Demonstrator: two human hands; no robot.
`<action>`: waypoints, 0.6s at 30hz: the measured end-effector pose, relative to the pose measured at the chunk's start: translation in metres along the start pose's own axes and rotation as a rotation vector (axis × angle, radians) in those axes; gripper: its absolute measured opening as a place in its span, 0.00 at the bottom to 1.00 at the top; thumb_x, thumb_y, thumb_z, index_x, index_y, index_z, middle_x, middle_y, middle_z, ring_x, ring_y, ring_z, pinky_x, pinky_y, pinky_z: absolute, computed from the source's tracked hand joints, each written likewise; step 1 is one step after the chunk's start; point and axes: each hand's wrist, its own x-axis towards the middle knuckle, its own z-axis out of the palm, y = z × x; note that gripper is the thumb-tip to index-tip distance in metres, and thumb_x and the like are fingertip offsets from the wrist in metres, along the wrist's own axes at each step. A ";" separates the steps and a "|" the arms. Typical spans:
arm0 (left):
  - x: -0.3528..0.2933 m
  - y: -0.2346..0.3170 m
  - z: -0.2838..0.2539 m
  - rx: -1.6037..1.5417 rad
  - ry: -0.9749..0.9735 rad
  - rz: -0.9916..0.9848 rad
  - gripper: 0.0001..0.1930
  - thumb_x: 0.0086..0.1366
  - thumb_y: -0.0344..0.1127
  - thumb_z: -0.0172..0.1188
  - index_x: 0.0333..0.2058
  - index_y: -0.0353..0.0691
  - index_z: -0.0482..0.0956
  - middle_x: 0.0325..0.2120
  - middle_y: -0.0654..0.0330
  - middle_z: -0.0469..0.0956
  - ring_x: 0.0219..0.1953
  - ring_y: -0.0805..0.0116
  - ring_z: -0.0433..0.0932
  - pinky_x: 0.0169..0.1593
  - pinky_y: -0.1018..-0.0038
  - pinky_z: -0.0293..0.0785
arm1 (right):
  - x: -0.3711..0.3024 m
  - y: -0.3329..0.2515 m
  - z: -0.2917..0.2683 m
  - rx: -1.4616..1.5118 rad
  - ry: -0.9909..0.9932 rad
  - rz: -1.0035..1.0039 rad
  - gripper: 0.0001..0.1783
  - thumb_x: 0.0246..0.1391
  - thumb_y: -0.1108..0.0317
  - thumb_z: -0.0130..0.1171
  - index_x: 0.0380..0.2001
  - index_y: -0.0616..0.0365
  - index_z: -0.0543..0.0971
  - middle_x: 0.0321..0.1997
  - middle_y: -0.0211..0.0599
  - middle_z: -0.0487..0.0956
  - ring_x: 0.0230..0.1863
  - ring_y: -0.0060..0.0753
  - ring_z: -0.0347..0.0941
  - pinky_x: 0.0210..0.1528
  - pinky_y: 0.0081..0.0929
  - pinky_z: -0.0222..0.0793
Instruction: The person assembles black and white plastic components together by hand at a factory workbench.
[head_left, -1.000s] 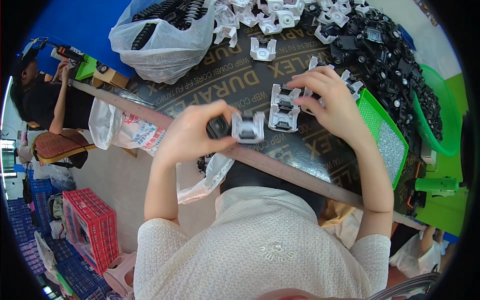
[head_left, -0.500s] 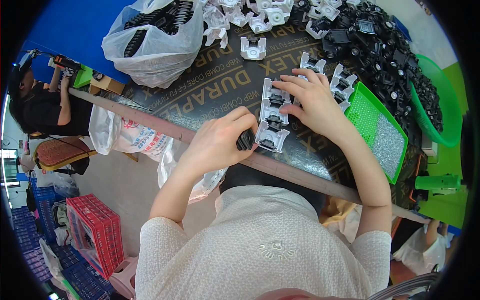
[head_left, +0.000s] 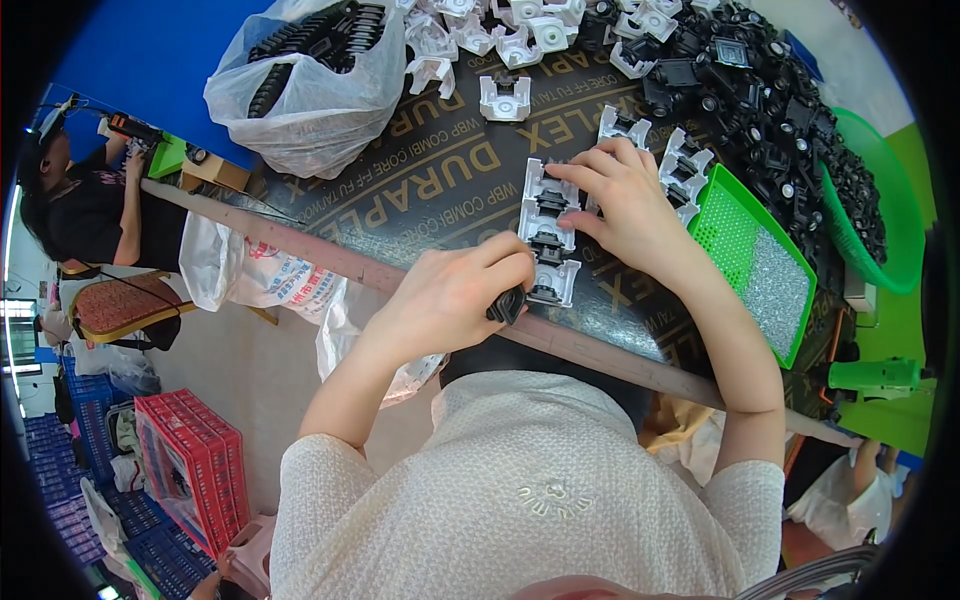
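My left hand [head_left: 462, 290] is closed around a dark black plastic part [head_left: 507, 305] at the table's near edge. Its fingers touch or nearly touch the near end of a row of white plastic housings [head_left: 548, 228] with black pieces set in them. My right hand [head_left: 632, 205] lies across the right side of this row, fingers spread. Its thumb and index fingertip rest on the housings; the other fingertips reach toward another white housing [head_left: 622, 124] just beyond. More white housings with black inserts [head_left: 684, 172] stand right of that hand, partly behind it.
A green tray [head_left: 722, 240] of small silvery pieces lies at right, beside a heap of black parts [head_left: 745, 110] and a green basket [head_left: 850, 215]. A plastic bag of black strips [head_left: 300, 120] stands far left. Loose white housings [head_left: 505, 98] lie at the back. Another person [head_left: 90, 200] works at left.
My left hand has shifted slightly right and down, with the black part tilting in it. My right hand stays on the row, its fingers drawn in a little.
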 end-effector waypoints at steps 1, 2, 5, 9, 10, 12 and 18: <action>0.000 0.000 0.000 0.000 0.000 0.000 0.17 0.48 0.28 0.69 0.35 0.44 0.70 0.39 0.63 0.74 0.35 0.57 0.80 0.32 0.63 0.73 | 0.000 0.000 -0.001 0.004 -0.004 0.003 0.31 0.42 0.59 0.73 0.54 0.49 0.80 0.51 0.31 0.77 0.57 0.40 0.66 0.60 0.41 0.58; 0.001 -0.001 0.000 0.006 0.001 -0.001 0.18 0.47 0.28 0.68 0.35 0.44 0.71 0.36 0.62 0.74 0.36 0.57 0.80 0.33 0.63 0.73 | 0.001 0.000 -0.001 0.008 -0.008 0.004 0.31 0.42 0.59 0.73 0.53 0.49 0.80 0.50 0.31 0.78 0.57 0.40 0.66 0.60 0.41 0.58; 0.002 -0.001 0.000 0.013 0.028 -0.006 0.18 0.46 0.26 0.67 0.36 0.44 0.71 0.31 0.61 0.75 0.36 0.57 0.79 0.34 0.63 0.73 | 0.001 0.000 -0.001 0.005 0.002 0.002 0.31 0.42 0.59 0.73 0.53 0.49 0.80 0.50 0.31 0.78 0.57 0.39 0.66 0.59 0.41 0.58; 0.002 -0.002 -0.001 0.036 0.045 -0.015 0.18 0.46 0.25 0.67 0.35 0.44 0.70 0.28 0.60 0.75 0.35 0.57 0.79 0.33 0.62 0.72 | 0.002 0.002 -0.001 0.002 -0.008 0.006 0.31 0.42 0.59 0.73 0.53 0.49 0.80 0.50 0.31 0.78 0.57 0.39 0.66 0.59 0.41 0.58; 0.001 -0.002 0.000 0.036 0.046 -0.016 0.18 0.46 0.25 0.67 0.35 0.44 0.70 0.28 0.60 0.75 0.35 0.57 0.79 0.33 0.62 0.72 | 0.002 0.002 -0.002 -0.004 -0.012 0.010 0.31 0.41 0.59 0.73 0.53 0.49 0.80 0.50 0.31 0.78 0.57 0.39 0.66 0.59 0.41 0.58; -0.001 -0.004 0.003 0.046 0.083 -0.042 0.19 0.45 0.25 0.67 0.35 0.44 0.70 0.28 0.60 0.76 0.35 0.56 0.79 0.33 0.62 0.72 | 0.002 0.002 -0.002 -0.011 -0.016 0.016 0.31 0.41 0.59 0.73 0.53 0.49 0.80 0.50 0.31 0.78 0.57 0.39 0.66 0.59 0.41 0.58; 0.002 0.000 0.001 0.044 0.125 -0.076 0.19 0.44 0.25 0.67 0.36 0.44 0.71 0.30 0.60 0.77 0.35 0.55 0.80 0.32 0.62 0.72 | 0.004 0.005 -0.002 -0.016 -0.006 0.014 0.32 0.40 0.58 0.74 0.53 0.49 0.80 0.49 0.30 0.78 0.56 0.39 0.66 0.59 0.40 0.58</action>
